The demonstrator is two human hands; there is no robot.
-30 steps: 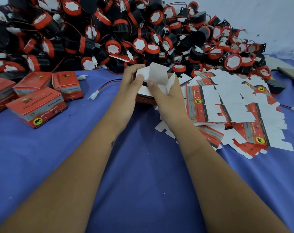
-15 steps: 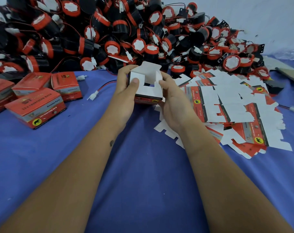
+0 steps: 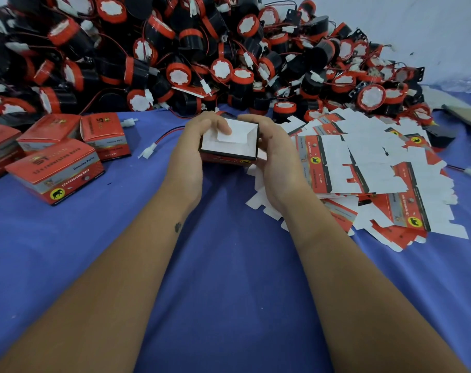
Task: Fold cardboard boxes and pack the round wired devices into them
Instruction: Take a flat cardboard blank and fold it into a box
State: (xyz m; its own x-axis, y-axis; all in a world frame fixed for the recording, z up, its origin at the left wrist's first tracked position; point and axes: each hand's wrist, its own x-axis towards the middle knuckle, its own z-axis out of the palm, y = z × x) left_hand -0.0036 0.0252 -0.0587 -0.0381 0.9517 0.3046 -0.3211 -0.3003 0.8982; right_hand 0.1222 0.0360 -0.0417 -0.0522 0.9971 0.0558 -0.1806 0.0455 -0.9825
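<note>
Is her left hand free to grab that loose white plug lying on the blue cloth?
Probably not right now: the left hand grips the box that both hands are folding. The white plug lies just beside it with bare blue cloth between, so nothing else blocks it.

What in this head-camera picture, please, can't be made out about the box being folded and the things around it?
- Head view: the box shows only its white flapped end; its far end is turned away, its sides covered by the left hand and right hand.
- Small print on the flat cartons: too small.
- Packed boxes: leftmost is cut by the frame edge.
</note>
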